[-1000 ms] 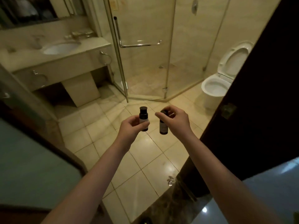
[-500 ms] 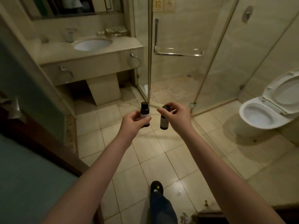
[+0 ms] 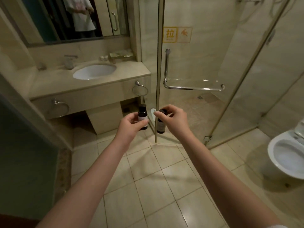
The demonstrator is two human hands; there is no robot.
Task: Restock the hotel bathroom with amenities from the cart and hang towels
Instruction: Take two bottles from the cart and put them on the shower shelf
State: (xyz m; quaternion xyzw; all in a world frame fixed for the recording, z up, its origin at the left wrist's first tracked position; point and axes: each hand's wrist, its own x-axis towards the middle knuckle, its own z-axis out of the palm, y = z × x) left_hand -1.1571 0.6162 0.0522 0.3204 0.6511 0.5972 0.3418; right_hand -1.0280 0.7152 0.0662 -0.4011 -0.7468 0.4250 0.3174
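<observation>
While left hand (image 3: 131, 125) grips bottle (image 3: 142, 113), right hand (image 3: 175, 120) pinches second bottle (image 3: 160, 127).

You face a dim, beige bathroom: ahead to your left a stone counter (image 3: 54, 83) with a white oval sink (image 3: 94, 71) sits under a wall mirror (image 3: 74, 18), two chrome towel rings (image 3: 137, 83) on its front. To your right a glass shower enclosure (image 3: 197, 63) with a chrome handle (image 3: 189, 87) stands near a white toilet (image 3: 283, 155), and pale square tiles cover the floor (image 3: 164, 186).
</observation>
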